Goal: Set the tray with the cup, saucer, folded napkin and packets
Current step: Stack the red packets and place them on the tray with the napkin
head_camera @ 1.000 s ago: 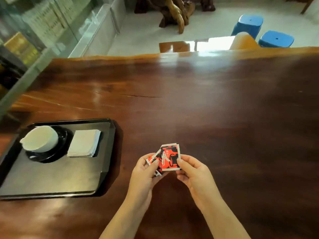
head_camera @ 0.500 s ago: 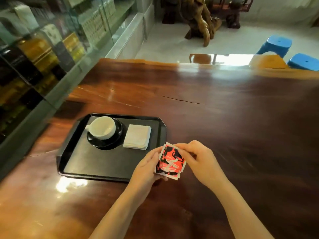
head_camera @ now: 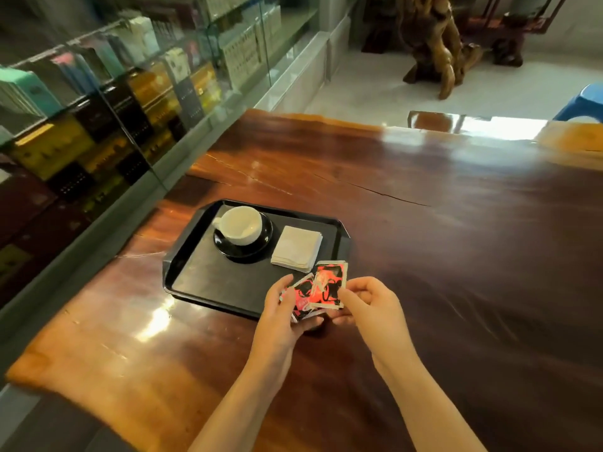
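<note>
A black tray [head_camera: 208, 278] lies on the dark wooden table. On its far left a white cup [head_camera: 239, 225] sits on a black saucer [head_camera: 261, 247]. A folded white napkin [head_camera: 297, 246] lies to the right of the saucer. Over the tray's near right corner I hold a small bunch of red, black and white packets [head_camera: 321, 287]. My left hand [head_camera: 284, 311] grips the lower packets from the left. My right hand [head_camera: 368, 301] pinches the upper packet from the right.
A glass display case [head_camera: 114, 102] full of boxes runs along the table's left edge. Beyond the far edge are a carved wooden root piece [head_camera: 437, 44] on a pale floor and a blue stool [head_camera: 584, 104].
My view has swung left, and the tray sits nearer the middle of the frame. Both hands and the packets have moved from the bare table to the tray's near right corner.
</note>
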Available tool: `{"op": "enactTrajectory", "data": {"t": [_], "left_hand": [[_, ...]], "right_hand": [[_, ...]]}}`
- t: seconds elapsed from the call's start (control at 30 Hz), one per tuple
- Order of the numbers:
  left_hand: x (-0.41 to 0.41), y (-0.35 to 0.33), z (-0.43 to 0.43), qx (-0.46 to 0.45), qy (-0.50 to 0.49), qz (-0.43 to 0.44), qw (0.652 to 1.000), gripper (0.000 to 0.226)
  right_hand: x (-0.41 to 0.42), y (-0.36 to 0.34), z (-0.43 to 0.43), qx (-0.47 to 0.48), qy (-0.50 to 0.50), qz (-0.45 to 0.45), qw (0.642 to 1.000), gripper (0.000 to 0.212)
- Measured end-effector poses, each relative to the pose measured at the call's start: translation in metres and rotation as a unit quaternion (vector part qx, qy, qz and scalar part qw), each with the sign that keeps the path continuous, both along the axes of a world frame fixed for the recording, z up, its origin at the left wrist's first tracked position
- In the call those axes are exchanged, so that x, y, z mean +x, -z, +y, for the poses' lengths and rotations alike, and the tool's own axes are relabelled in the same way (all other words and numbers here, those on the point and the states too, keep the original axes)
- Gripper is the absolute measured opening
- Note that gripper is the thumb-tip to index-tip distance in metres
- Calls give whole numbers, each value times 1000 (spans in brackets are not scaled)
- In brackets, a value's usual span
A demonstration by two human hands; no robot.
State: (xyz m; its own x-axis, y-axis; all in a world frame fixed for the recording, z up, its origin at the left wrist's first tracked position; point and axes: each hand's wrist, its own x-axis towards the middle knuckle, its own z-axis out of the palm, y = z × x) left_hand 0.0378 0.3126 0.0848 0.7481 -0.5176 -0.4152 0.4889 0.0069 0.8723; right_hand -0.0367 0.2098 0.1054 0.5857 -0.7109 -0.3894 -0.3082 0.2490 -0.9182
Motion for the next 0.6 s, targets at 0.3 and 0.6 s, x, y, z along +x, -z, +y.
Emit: {"op": "enactTrajectory", "data": {"t": [0.3,0.6], "left_hand": [[7,22,4,42,-18,-53,998,45],[112,51,38,104,139,-152,973,32]], "right_hand": [[37,38,54,-23,39,103,994,11],[124,53,62,-31,-42,115,992,37]]}}
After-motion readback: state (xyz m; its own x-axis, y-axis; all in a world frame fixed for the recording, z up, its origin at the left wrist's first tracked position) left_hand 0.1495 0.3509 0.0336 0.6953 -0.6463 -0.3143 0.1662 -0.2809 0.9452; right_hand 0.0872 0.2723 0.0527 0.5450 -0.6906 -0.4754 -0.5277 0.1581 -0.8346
